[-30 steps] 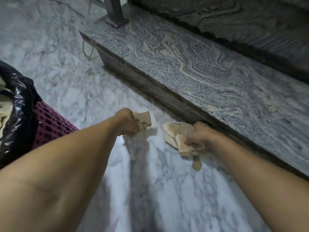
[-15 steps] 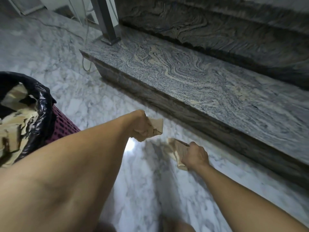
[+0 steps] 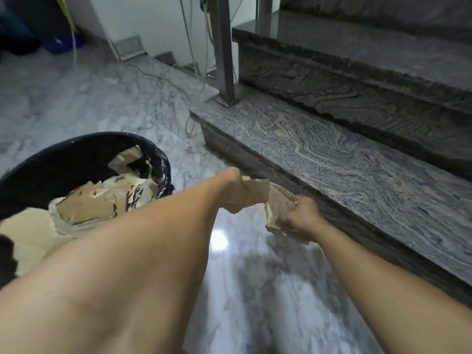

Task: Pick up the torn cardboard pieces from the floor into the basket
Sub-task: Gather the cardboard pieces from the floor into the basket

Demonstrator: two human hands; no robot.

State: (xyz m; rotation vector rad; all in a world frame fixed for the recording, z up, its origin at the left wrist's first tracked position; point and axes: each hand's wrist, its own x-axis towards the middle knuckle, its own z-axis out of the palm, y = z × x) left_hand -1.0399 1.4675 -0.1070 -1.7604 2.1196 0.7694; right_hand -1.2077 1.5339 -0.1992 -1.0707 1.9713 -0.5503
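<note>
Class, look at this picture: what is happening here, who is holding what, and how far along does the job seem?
A person is clearing torn cardboard off a marble floor beside a stone step. The left hand grips one cardboard piece, and the right hand grips a bunch of cardboard scraps. Both hands are raised above the floor, to the right of the basket, which is lined with a black bag and already holds a good heap of cardboard. The pieces in hand are not yet in it.

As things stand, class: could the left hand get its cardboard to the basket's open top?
Probably yes. The left hand, gripping cardboard pieces, is just right of the basket; nothing stands between, and its top is open though well filled.
</note>
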